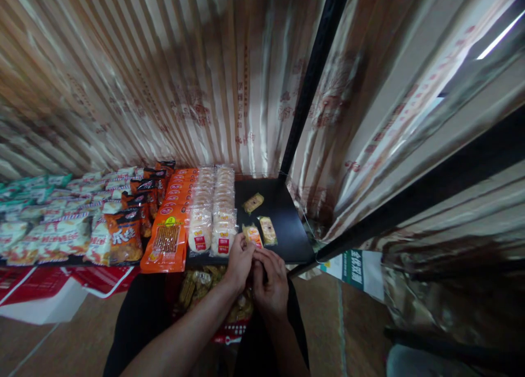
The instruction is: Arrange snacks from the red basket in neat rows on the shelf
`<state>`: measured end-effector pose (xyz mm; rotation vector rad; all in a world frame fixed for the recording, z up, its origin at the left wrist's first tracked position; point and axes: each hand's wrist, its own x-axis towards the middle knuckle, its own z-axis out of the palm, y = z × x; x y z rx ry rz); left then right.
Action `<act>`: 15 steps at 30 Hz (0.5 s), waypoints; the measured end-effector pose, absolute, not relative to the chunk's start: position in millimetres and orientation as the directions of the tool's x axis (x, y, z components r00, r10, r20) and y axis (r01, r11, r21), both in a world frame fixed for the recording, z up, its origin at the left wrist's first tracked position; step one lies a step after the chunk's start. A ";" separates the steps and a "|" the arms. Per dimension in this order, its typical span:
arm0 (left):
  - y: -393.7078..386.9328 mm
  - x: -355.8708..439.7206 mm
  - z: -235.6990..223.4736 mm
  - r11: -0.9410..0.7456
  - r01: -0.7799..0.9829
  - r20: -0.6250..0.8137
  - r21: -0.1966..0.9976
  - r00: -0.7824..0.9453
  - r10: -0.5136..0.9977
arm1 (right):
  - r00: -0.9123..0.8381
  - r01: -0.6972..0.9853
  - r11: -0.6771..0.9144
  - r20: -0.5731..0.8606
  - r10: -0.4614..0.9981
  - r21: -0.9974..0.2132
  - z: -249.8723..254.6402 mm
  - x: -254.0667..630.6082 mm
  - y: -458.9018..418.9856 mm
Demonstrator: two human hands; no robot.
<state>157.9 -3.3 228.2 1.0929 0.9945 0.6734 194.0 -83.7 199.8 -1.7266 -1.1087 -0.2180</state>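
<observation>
My left hand (pixel 241 261) has its fingers closed at the near edge of a small clear snack packet (pixel 252 235) with an orange label. Close beside it, my right hand (pixel 270 281) is curled, fingertips pressed together just below that packet; what lies between them is hidden. Two more small wrapped snacks lie on the black shelf (pixel 287 218): a yellowish packet (pixel 268 230) to the right and another packet (pixel 253 203) farther back. Under my forearms, a red basket (pixel 235 329) between my knees holds many similar wrapped snacks (pixel 200 284).
Left of my hands stand rows of clear-wrapped round crackers (pixel 223 229), orange flat packs (pixel 166 246), orange-black bags (pixel 125 237) and white bags (pixel 65 232). A black post (pixel 307 87) rises behind, before plastic sheeting (pixel 221 82). Red baskets (pixel 102 278) stand at lower left.
</observation>
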 end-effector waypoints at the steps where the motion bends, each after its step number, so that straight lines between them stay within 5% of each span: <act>1: -3.1 158.3 228.5 0.344 0.021 -0.320 0.939 0.422 0.848 | 0.563 0.753 -0.049 0.603 0.565 -0.656 199.7 195.5 -83.4; 10: 2.9 169.1 228.1 0.364 -0.049 -0.291 0.930 0.505 0.812 | 0.709 0.621 -0.216 0.422 0.565 -0.754 191.9 224.3 -71.7; 15: 13.5 179.6 219.6 0.224 0.042 -0.215 0.974 0.499 0.839 | 0.726 0.491 -0.294 0.199 0.659 -0.820 201.2 240.3 -59.5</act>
